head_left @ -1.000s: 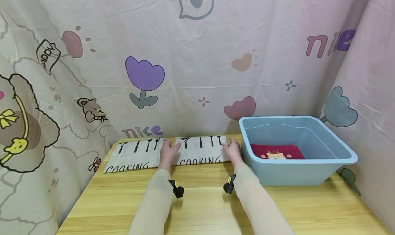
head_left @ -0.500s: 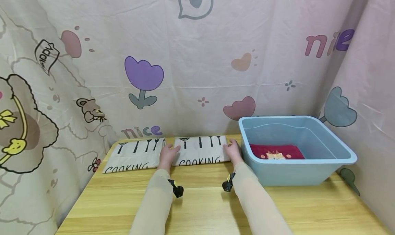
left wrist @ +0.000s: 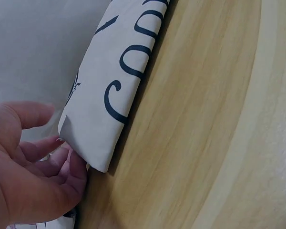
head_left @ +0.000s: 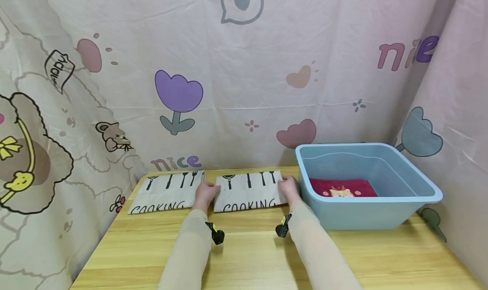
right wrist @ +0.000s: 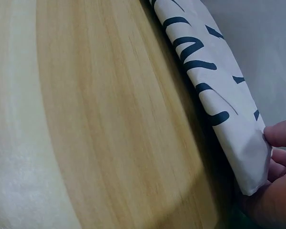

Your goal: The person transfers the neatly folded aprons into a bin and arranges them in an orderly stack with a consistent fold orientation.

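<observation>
Pinching the folded cloth point(head_left: 249, 191) at both ends near the table's point(head_left: 267, 256) back edge, your left hand point(head_left: 204, 195) and right hand point(head_left: 289, 189) should lift evenly, keeping folds stacked.

Both arms reach forward, level with each other. The left hand point(head_left: 205, 194) and right hand point(head_left: 289, 188) curl their fingers point(left wrist: 62, 164), pinching.

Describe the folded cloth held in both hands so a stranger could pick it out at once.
Start at the blue tub on the wooden table. Just left of it lies a folded white COOKING cloth. Unlike its twin cloth further left, it is pinched at both ends.
</observation>
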Action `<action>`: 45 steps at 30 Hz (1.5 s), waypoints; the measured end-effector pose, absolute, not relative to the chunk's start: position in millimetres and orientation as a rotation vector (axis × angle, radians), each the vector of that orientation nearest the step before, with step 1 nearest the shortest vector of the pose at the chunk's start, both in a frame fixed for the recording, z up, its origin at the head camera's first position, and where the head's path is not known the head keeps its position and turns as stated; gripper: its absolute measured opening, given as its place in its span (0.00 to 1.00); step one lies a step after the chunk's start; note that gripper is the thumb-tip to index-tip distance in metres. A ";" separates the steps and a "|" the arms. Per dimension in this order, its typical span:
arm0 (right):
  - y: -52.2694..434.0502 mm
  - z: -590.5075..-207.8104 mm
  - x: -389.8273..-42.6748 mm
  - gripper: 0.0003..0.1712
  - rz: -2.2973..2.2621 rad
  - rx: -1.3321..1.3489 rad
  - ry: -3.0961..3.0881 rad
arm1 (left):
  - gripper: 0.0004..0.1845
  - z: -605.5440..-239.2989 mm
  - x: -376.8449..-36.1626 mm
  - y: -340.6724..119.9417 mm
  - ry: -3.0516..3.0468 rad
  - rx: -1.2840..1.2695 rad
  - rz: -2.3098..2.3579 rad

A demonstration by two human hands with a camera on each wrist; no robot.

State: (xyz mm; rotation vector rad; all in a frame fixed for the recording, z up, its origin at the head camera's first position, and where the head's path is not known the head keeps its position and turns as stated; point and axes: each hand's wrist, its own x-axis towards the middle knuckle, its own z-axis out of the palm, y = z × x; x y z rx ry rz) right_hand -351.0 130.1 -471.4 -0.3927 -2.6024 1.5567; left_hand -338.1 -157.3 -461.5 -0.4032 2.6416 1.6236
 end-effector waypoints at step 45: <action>107.3 -448.1 -347.6 0.24 2.151 -0.384 -2.159 | 0.30 -439.5 -325.0 -191.5 2.256 -0.397 2.173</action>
